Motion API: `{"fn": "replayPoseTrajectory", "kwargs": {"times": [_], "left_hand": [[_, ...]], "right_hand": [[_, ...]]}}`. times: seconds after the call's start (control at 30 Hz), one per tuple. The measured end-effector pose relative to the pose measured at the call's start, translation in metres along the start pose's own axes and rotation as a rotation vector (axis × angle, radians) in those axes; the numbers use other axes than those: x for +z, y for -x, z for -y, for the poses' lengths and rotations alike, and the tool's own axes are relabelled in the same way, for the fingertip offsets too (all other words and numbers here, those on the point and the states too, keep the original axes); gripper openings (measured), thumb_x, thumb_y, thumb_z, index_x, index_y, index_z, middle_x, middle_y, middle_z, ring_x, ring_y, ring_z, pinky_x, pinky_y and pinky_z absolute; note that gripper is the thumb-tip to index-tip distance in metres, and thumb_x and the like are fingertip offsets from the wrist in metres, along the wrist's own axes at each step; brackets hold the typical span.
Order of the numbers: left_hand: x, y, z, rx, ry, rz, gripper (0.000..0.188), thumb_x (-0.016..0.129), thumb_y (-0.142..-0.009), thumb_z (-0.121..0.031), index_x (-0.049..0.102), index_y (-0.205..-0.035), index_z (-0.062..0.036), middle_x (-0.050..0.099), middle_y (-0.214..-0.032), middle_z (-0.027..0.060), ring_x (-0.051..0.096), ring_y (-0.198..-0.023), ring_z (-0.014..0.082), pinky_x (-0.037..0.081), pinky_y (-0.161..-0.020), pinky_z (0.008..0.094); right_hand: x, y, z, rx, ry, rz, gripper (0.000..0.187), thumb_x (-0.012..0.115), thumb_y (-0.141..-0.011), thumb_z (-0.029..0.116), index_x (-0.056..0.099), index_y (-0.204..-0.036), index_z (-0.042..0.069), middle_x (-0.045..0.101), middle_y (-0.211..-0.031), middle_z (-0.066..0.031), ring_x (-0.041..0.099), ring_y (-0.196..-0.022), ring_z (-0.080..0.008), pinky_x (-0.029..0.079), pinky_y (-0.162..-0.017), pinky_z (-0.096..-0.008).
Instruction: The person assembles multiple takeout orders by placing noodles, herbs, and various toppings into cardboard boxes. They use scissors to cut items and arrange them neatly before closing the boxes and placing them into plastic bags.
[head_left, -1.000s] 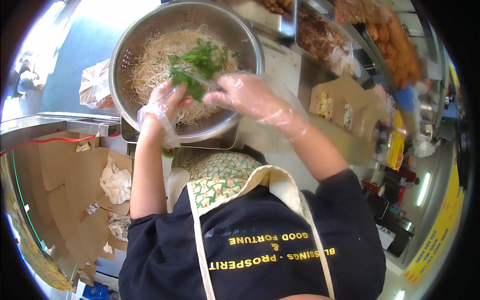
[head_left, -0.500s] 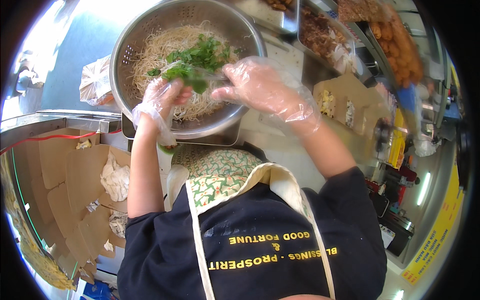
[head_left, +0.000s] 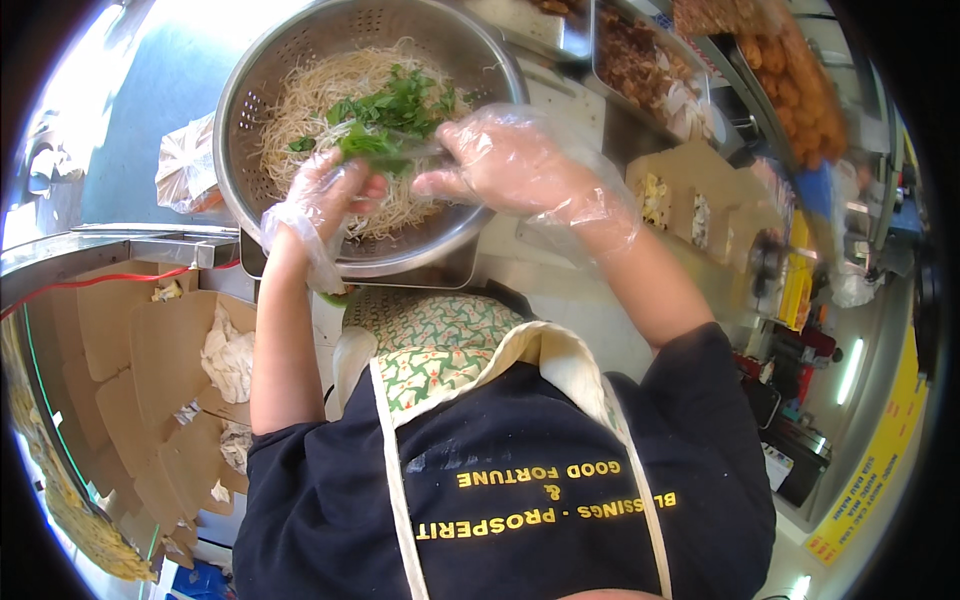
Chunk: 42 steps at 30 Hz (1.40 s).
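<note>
Inside a large metal colander (head_left: 240, 190) lies a heap of bean sprouts (head_left: 300, 105) topped with cut green leafy herbs (head_left: 400, 105). My left hand (head_left: 330, 190), in a clear plastic glove, is closed on a small bunch of green herbs (head_left: 370, 145) over the near part of the heap. From the right, my right hand (head_left: 505, 165), also gloved, reaches across the colander's rim. It is closed on a thin grey blade (head_left: 430, 157) that points at the bunch; blur hides whether this is a knife or scissors.
A tied plastic bag (head_left: 190, 165) sits left of the colander. Trays of brown food (head_left: 650, 70) and fried pieces (head_left: 790, 100) stand at the upper right, near an open cardboard box (head_left: 690, 175). Cardboard partitions (head_left: 165, 350) with crumpled cloth lie at the lower left.
The herb bunch and both hands keep nearly the same place, with the right hand slightly further left. The whole view has shifted a little.
</note>
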<state>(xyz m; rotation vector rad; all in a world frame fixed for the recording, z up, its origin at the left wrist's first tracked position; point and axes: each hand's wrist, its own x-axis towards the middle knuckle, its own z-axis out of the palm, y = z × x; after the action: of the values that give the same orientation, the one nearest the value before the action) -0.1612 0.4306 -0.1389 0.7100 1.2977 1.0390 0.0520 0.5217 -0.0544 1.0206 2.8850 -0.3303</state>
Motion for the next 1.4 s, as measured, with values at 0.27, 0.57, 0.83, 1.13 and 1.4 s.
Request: {"fn": "replayPoseTrajectory", "kwargs": {"times": [0.27,0.57,0.83,1.13,1.4], "left_hand": [[-0.002,-0.001,-0.006,0.002,0.032,-0.050,0.020,0.060,-0.095,-0.018,0.060,-0.103,0.0003,0.068,-0.084,0.0077,0.066,-0.076,0.0151,0.055,-0.068,0.0263],[0.007,0.002,-0.012,-0.052,-0.051,-0.064,0.035,0.061,-0.092,-0.020,0.056,-0.119,0.0020,0.068,-0.088,0.0082,0.062,-0.073,0.0151,0.053,-0.071,0.0296],[-0.015,0.001,-0.011,0.046,-0.224,-0.028,0.025,0.062,-0.091,-0.026,0.066,-0.106,-0.0061,0.069,-0.089,0.0071,0.063,-0.081,0.0165,0.052,-0.075,0.0294],[0.003,-0.016,-0.048,0.192,-1.173,-0.324,0.028,0.064,-0.087,-0.027,0.065,-0.112,-0.0150,0.061,-0.119,0.0174,0.060,-0.108,0.0345,0.046,-0.096,0.0435],[0.001,0.013,-0.056,0.019,-1.230,0.035,0.024,0.067,-0.086,-0.026,0.070,-0.107,-0.0149,0.068,-0.108,0.0136,0.063,-0.106,0.0302,0.049,-0.093,0.0392]], "right_hand": [[0.003,-0.003,0.001,0.057,-0.117,0.062,0.060,0.053,-0.088,0.065,0.065,-0.095,0.006,0.067,-0.092,-0.0179,0.064,-0.089,-0.0356,0.050,-0.078,-0.0475],[0.008,-0.006,0.002,-0.046,-0.038,0.016,0.067,0.050,-0.086,0.069,0.069,-0.086,0.005,0.068,-0.083,-0.0168,0.067,-0.085,-0.0340,0.051,-0.077,-0.0446],[0.010,-0.002,0.002,0.023,-0.039,-0.047,0.057,0.057,-0.085,0.062,0.063,-0.088,0.005,0.065,-0.085,-0.0154,0.063,-0.086,-0.0347,0.049,-0.078,-0.0455],[0.012,-0.006,-0.002,0.053,0.152,-0.247,0.047,0.067,-0.081,0.053,0.065,-0.089,0.006,0.066,-0.084,-0.0121,0.064,-0.090,-0.0317,0.049,-0.082,-0.0445],[0.033,-0.014,0.007,0.061,0.129,-0.156,0.035,0.073,-0.079,0.037,0.064,-0.091,0.005,0.065,-0.087,-0.0110,0.064,-0.093,-0.0294,0.049,-0.085,-0.0444]]}}
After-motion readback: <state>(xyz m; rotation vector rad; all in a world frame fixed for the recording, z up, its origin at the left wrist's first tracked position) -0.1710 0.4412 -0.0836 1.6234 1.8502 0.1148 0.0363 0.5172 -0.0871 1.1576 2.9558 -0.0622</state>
